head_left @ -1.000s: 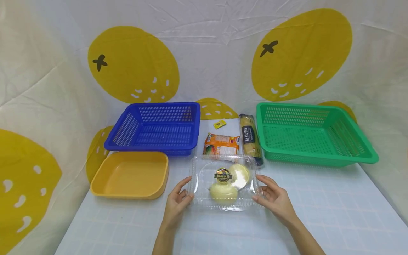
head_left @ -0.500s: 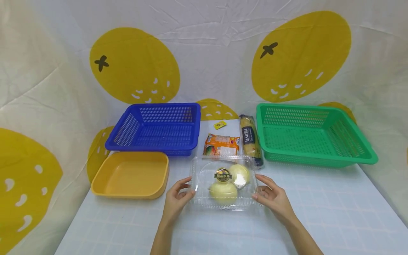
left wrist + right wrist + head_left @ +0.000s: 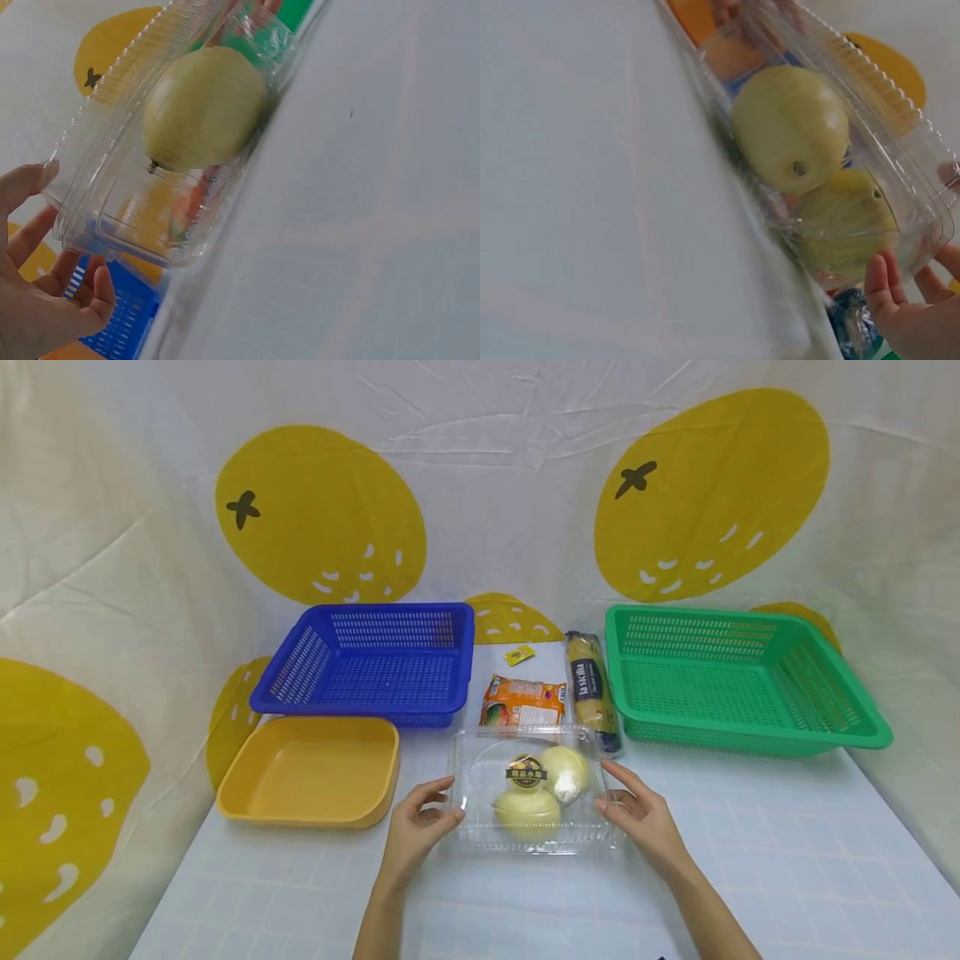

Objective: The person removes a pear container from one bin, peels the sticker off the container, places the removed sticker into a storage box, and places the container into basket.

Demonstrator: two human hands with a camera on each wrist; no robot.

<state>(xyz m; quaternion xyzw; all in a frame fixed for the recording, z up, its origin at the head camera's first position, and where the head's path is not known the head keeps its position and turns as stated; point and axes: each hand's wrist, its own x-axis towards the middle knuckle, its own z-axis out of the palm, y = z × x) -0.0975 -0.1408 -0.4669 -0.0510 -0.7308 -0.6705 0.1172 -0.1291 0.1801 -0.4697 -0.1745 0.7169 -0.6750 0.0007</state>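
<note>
A person's two hands hold one clear plastic clamshell box [image 3: 530, 793] near the middle of the tabletop's [image 3: 765, 852] front edge. Inside it lie two pale yellow round fruits [image 3: 527, 808], touching each other, under one round dark label on the lid. The left hand [image 3: 417, 827] grips the box's left end, thumb curled over the top edge and fingers curled below. The right hand [image 3: 641, 817] grips the right end, thumb on the lid and fingers bent round the side. The box rests on the tabletop.

Behind the box, in the middle, lie one orange snack packet [image 3: 522, 702], one long spaghetti packet [image 3: 592, 691] and one small yellow sachet [image 3: 518, 654]. Toward the far left corner stands one blue basket [image 3: 371, 664], with one yellow tray [image 3: 311, 771] just in front of it. Toward the far right corner stands one green basket [image 3: 731, 681].
</note>
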